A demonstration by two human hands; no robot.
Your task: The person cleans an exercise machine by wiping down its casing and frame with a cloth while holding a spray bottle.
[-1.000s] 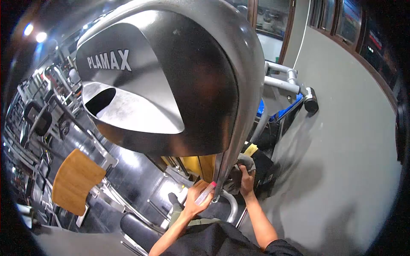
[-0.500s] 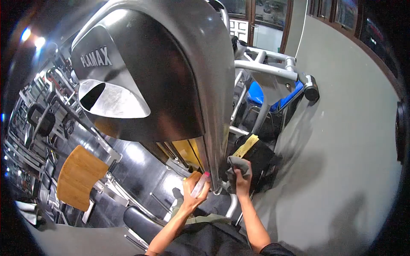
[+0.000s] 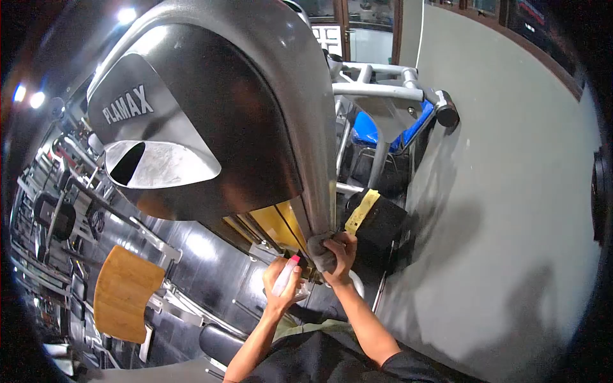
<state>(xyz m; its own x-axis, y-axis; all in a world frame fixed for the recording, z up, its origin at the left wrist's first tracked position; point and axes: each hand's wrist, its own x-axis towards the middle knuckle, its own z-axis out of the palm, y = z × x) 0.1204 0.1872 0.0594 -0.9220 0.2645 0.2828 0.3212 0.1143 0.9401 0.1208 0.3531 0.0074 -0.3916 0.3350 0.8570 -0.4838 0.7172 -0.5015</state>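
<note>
My left hand [image 3: 276, 295] is closed around a translucent spray bottle [image 3: 285, 276] with a pink top, held just left of the machine's post. In my right hand [image 3: 341, 256] is a bunched dark grey cloth [image 3: 321, 253], which lies against the lower part of the grey metal post [image 3: 318, 210]. The post belongs to a tall gym machine with a black and silver PLAMAX cover [image 3: 217, 115]. Yellow panels and dark rods [image 3: 278, 226] show beneath the cover, close above my left hand.
A grey wall [image 3: 511, 191] rises along the right. Behind the post stand a silver frame [image 3: 383, 92] with a blue pad [image 3: 367, 131] and a black block with a yellow strip [image 3: 362, 210]. A wooden board [image 3: 128, 293] and more gym equipment are at left.
My right hand has brought the cloth left and onto the post, where it was apart from it on the right. My left hand has shifted slightly left with the spray bottle; the view has turned a little.
</note>
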